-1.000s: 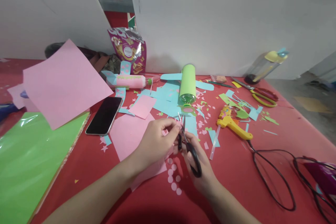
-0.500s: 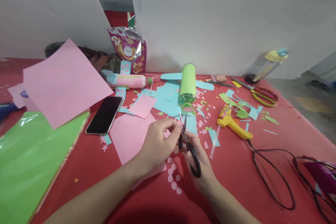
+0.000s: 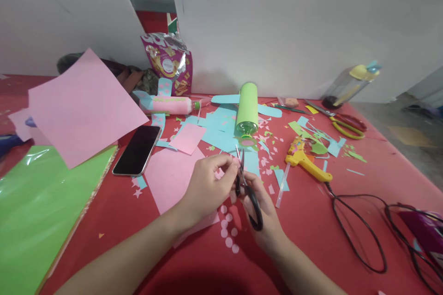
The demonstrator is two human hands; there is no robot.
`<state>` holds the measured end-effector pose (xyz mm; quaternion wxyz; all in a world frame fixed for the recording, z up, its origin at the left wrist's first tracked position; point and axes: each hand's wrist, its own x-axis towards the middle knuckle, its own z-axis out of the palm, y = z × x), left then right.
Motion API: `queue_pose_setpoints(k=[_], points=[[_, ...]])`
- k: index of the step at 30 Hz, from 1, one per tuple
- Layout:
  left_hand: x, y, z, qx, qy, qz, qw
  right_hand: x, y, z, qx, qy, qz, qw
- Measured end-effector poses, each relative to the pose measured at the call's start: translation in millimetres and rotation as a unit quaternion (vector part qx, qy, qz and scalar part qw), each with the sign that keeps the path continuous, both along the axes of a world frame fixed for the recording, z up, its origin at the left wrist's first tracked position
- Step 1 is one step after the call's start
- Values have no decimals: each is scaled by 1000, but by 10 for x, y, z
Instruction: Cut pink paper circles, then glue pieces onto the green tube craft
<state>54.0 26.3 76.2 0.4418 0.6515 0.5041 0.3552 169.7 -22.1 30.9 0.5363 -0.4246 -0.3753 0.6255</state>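
Note:
Between thumb and fingers, my left hand (image 3: 209, 182) pinches a small piece of pink paper (image 3: 236, 161), mostly hidden by the fingertips. My right hand (image 3: 261, 207) grips black-handled scissors (image 3: 255, 208), whose blades are parted and point away from me beside the pinched paper. Below the hands, several small pink paper discs (image 3: 229, 242) lie on the red table (image 3: 194, 267). A large pink sheet (image 3: 169, 175) rests under my left hand. Just beyond the blades is a bottle wrapped in green paper (image 3: 248, 106) with light-blue wings.
Left of my hands lie a phone (image 3: 137, 150), a green packet (image 3: 44, 212) and a raised pink sheet (image 3: 86, 106). A pink-wrapped bottle (image 3: 171, 105) is near a snack bag (image 3: 169, 62). To the right are a yellow glue gun (image 3: 306, 163) with a looping cord, larger scissors (image 3: 346, 125) and paper scraps.
Both hands stay in nearly the same place. The scissor blades, slightly parted throughout, shift only a little against the pink paper. The whole view has moved slightly.

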Motion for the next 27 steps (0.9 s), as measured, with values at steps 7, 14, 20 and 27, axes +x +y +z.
queue_pose_setpoints(k=[7,14,20,27], points=[[-7,9,9,-4,-6,-4,1000,4,5,-6,6,2,3,1000],[-37,25,9,6,14,-8,1000,5,19,-21,17,25,15,999],[-52,39,13,11,15,-16,1000,11,13,-63,14,45,24,999],[-85,71,18,23,26,-31,999,12,-8,-61,4,50,29,998]])
